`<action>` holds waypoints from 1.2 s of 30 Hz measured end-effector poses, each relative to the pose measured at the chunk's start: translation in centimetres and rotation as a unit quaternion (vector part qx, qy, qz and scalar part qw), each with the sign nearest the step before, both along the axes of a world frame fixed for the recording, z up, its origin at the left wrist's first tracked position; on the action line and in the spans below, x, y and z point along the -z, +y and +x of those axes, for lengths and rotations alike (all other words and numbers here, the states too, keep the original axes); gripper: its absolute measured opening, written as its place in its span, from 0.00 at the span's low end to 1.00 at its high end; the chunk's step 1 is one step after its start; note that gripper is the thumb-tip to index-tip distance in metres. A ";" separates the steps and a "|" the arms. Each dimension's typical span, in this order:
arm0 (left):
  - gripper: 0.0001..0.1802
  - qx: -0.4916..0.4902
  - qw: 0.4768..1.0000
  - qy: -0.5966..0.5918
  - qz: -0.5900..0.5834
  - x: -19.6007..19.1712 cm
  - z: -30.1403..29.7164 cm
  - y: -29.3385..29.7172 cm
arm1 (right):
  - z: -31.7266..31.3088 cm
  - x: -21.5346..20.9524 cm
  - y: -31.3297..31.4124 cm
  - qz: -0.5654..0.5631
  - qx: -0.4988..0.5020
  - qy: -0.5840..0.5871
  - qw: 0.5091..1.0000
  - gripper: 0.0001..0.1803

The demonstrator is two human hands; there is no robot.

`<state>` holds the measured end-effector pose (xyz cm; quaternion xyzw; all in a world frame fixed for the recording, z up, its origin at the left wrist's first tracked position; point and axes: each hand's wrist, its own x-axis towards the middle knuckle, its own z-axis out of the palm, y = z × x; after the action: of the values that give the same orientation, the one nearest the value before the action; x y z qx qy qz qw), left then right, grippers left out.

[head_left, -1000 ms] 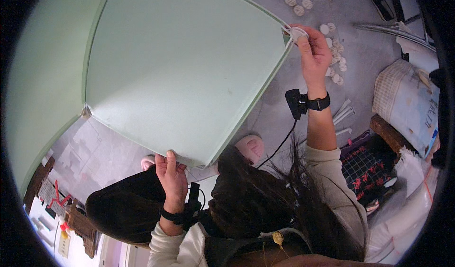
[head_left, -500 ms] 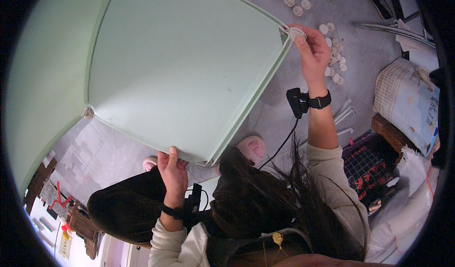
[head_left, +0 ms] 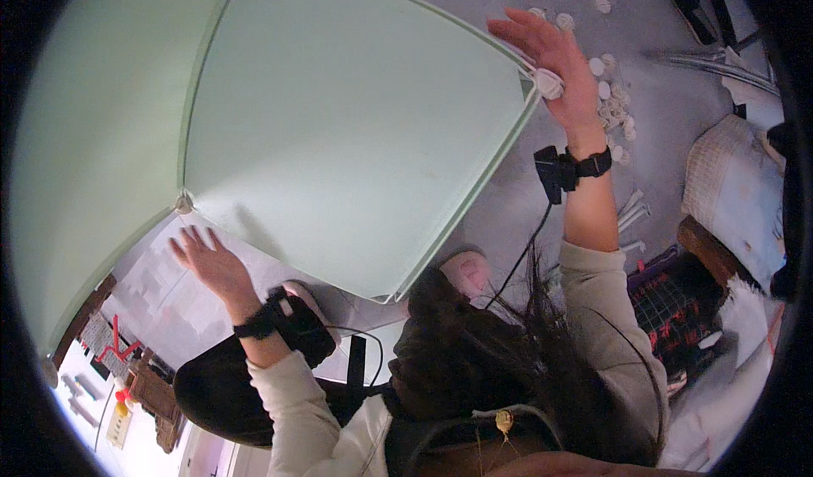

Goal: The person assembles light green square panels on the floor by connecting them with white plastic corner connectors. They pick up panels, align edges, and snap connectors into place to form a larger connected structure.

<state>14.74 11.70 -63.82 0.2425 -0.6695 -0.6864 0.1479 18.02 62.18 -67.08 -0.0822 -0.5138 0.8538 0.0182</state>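
Observation:
A pale green square panel (head_left: 364, 130) in a thin frame stands in front of me, tilted, and joins a second green panel (head_left: 102, 138) at the left. My right hand (head_left: 566, 64) is open, its fingers stretched past the panel's right corner. Its palm lies against or just beside a round white connector (head_left: 549, 83) fitted there. Below another white connector (head_left: 184, 203), where the two panels meet, my left hand (head_left: 213, 264) hangs with spread fingers and holds nothing. Both wrists wear black straps with small devices.
Loose white round connectors (head_left: 616, 104) lie on the grey floor at the right, with white rods (head_left: 633, 213) nearer me. A metal leg (head_left: 703, 60), a pale printed sack (head_left: 732, 193) and a dark checked bag (head_left: 665, 312) stand farther right. Pink slippers (head_left: 467, 272) are below the panel.
My left hand has let go of the panel's lower edge and moved left toward the joint. My right hand has loosened from the corner connector and opened. The panel appears shifted slightly right.

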 end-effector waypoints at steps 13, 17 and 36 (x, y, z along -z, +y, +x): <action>0.22 0.026 0.999 -0.002 -0.040 3.0 -8.6 -4.0 | -0.9 -1.5 0.7 0.032 -0.193 -0.088 0.977 0.37; 0.28 0.061 0.996 0.018 -0.063 3.4 -9.2 -3.7 | -1.4 -1.8 0.5 -0.051 -0.197 -0.085 0.975 0.35; 0.21 -0.015 1.000 0.003 -0.015 2.0 -9.5 -1.0 | -2.0 -1.8 -0.8 0.174 -0.067 -0.214 0.959 0.35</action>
<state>5.21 10.65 -65.77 0.2486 -0.6758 -0.6742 0.1639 16.07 61.39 -65.29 -0.2241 -0.6507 0.7127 -0.1355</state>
